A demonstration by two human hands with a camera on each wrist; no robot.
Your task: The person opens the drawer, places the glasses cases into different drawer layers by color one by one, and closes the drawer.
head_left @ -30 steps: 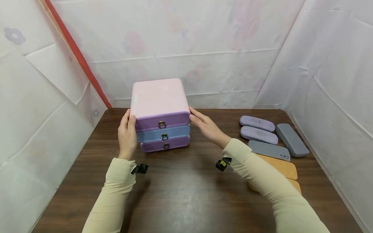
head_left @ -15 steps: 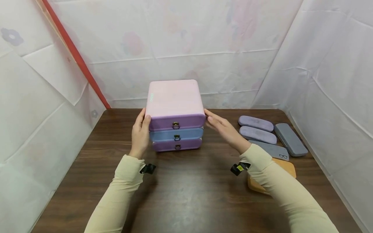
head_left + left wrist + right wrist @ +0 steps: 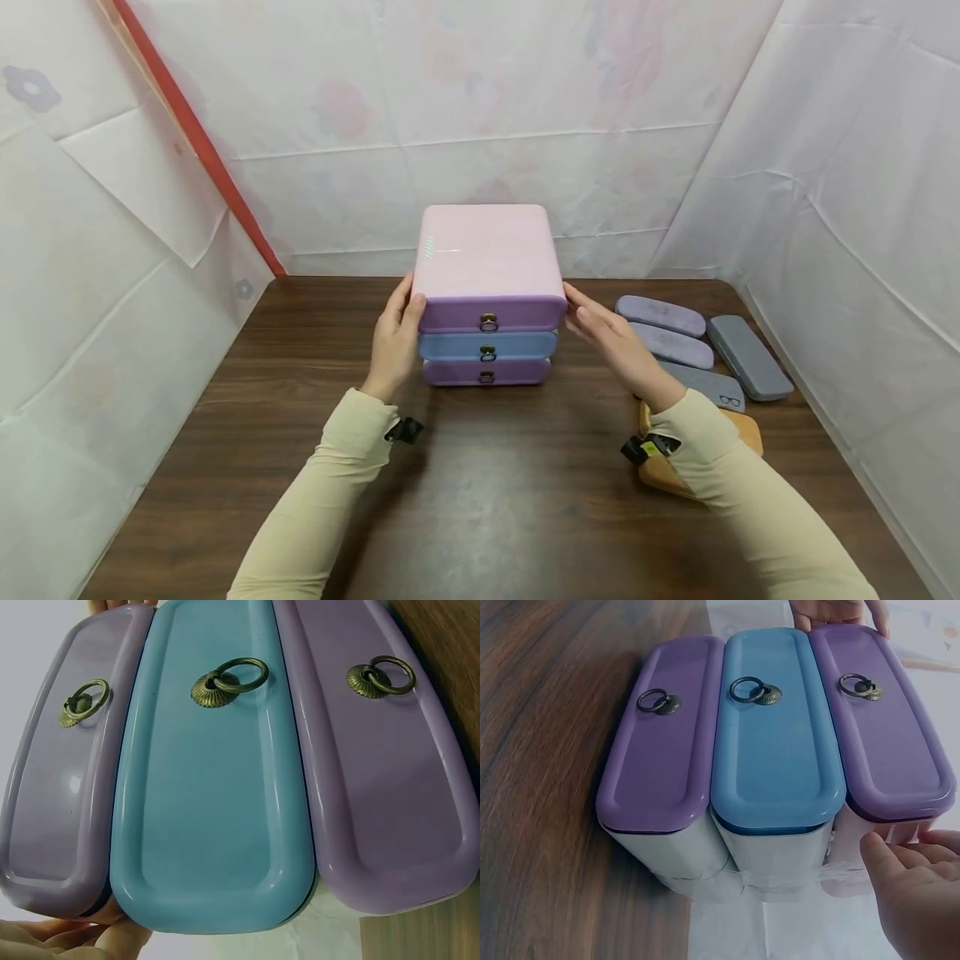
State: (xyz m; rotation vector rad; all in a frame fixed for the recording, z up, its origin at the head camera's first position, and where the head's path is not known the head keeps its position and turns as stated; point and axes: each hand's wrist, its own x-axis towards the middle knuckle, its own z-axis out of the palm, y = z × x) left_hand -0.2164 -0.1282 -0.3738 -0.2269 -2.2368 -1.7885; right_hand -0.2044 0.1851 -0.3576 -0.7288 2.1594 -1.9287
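Observation:
A small drawer cabinet (image 3: 487, 250) with a pink top stands on the table in the head view. Its three drawer fronts are purple (image 3: 450, 315), blue (image 3: 450, 345) and purple (image 3: 450, 372) from top to bottom, each with a brass ring pull (image 3: 229, 679). Against the left side of its upper tier rests my left hand (image 3: 393, 346), thumb near the front corner. My right hand (image 3: 618, 346) presses the opposite side with mostly straight fingers. In the right wrist view, the right thumb and fingers (image 3: 911, 859) lie beside the top drawer's pale side wall.
To the right on the brown table (image 3: 465, 500) lie two lilac glasses cases (image 3: 660, 315), two grey glasses cases (image 3: 750, 358) and yellow cases (image 3: 663, 475) partly under my right forearm. White cloth walls (image 3: 480, 150) enclose the back and both sides.
The drawer cabinet has moved to the right across the table between both hands, turning so its front faces me more squarely. My right forearm now covers more of the cases.

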